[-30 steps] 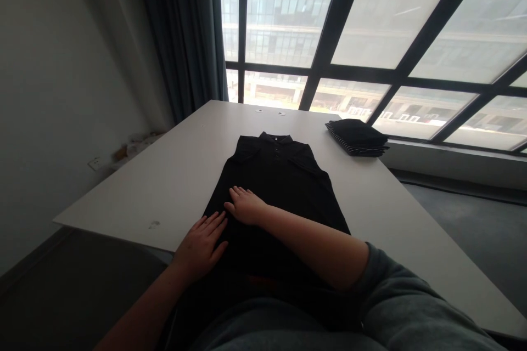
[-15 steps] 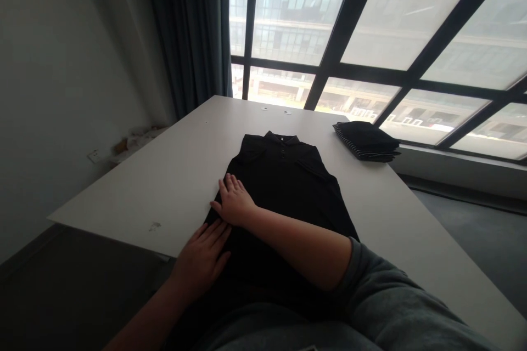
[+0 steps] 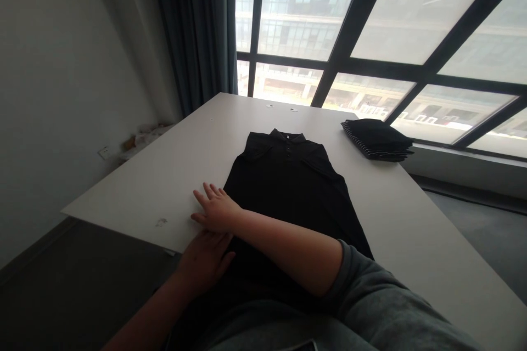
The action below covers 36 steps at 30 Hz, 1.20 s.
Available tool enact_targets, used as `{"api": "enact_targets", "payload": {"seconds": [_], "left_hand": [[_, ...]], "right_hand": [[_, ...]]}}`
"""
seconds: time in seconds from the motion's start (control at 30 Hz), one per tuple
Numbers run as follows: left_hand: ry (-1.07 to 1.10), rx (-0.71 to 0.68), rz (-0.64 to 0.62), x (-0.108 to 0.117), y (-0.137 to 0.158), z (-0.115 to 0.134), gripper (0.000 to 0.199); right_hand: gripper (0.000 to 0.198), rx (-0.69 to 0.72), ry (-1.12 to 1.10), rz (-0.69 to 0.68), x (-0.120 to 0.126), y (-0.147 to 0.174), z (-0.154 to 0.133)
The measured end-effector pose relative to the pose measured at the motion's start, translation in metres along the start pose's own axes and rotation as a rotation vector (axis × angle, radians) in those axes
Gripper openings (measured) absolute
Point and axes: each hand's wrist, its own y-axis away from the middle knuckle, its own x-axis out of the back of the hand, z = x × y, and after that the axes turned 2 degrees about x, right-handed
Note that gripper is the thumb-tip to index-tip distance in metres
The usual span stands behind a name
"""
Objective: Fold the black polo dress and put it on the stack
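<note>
- Lying flat on the table [image 3: 164, 170], the black shirt [image 3: 288, 186] has its collar [image 3: 278, 135] toward the window [image 3: 304, 11].
- The right hand [image 3: 216, 211] reaches across the shirt's left edge, fingers spread open and gripping nothing, pointing out over the table.
- The left hand [image 3: 203, 260] is at that edge, nearer the body, fingers open and extended, tips partly hidden by the right hand.
- A folded stack [image 3: 376, 140] sits to the shirt's right.
- Beyond the table hangs a dark curtain [image 3: 201, 22].

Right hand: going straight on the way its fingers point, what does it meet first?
The right hand would likely meet the white tabletop first, left of the black shirt; then its left edge, with the wall beyond. Depth is unclear: it may be touching already.
</note>
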Motion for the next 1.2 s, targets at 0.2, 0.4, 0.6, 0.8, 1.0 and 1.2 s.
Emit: {"api": "enact_targets", "payload": {"seconds": [0.2,0.4,0.6,0.8,1.0,1.2], "left_hand": [[0.034,-0.028,0.034,-0.001,-0.002,0.0,0.041],[-0.043,0.077,-0.092,-0.007,0.005,0.001,0.047],[-0.037,0.072,-0.067,-0.006,0.004,0.0,0.046],[-0.059,-0.016,0.089,0.003,0.004,0.002,0.045],[-0.18,0.484,0.099,0.024,0.02,0.014,0.038],[-0.008,0.611,-0.087,0.036,0.018,0.017,0.015]], "right_hand": [[0.092,-0.323,0.0,0.004,-0.008,0.009,0.009],[0.075,0.122,-0.183,-0.112,-0.009,-0.001,-0.015],[0.072,0.259,-0.093,-0.077,-0.015,-0.007,-0.001],[0.064,0.142,0.015,0.016,0.006,-0.023,0.045],[0.052,-0.322,0.132,0.173,0.071,-0.069,0.122],[0.059,-0.561,0.107,0.185,0.117,-0.132,0.188]]}}
